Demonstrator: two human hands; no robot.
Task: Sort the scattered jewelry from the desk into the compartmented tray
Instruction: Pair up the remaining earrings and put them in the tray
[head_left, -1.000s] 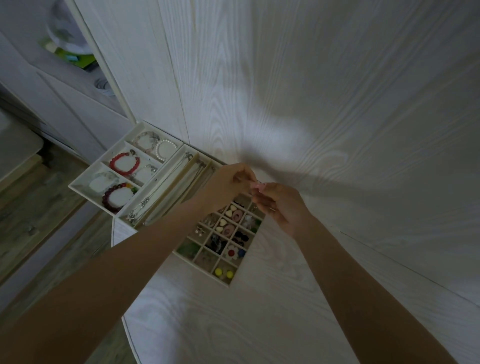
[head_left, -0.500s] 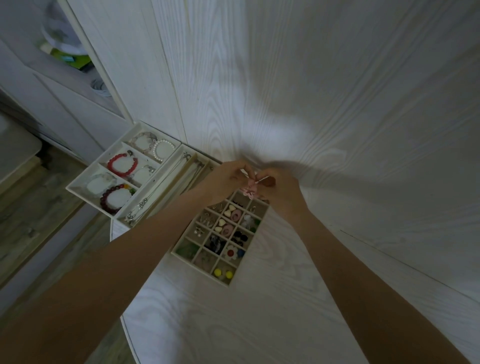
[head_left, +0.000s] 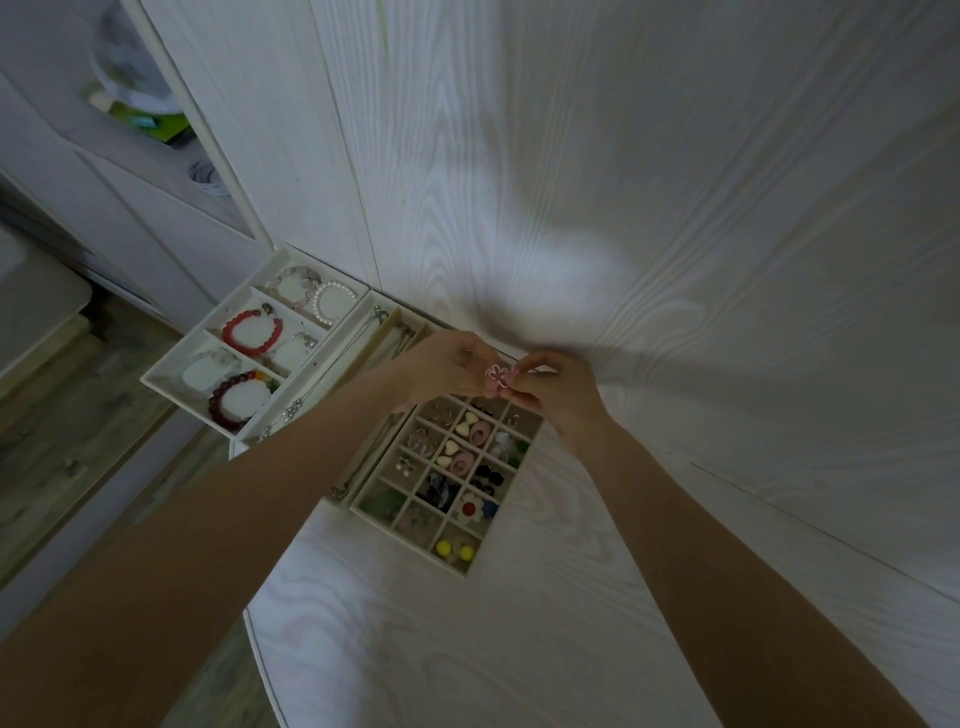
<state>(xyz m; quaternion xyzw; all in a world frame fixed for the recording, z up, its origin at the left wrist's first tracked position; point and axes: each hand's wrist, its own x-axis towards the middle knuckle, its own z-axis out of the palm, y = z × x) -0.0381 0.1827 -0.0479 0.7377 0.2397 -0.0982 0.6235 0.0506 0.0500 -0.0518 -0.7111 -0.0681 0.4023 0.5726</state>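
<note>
Together, left hand (head_left: 447, 366) and right hand (head_left: 558, 387) pinch a small pink flower-shaped earring (head_left: 496, 376) between curled fingertips, just above the far edge of the beige gridded jewelry tray (head_left: 467, 566); a white bracelet tray (head_left: 171, 364) lies at ten o'clock.

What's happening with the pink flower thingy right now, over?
Both hands pinch pink flower earring above gridded tray's far end. Not yet dropped in. Nothing blocking the compartments below.
</note>
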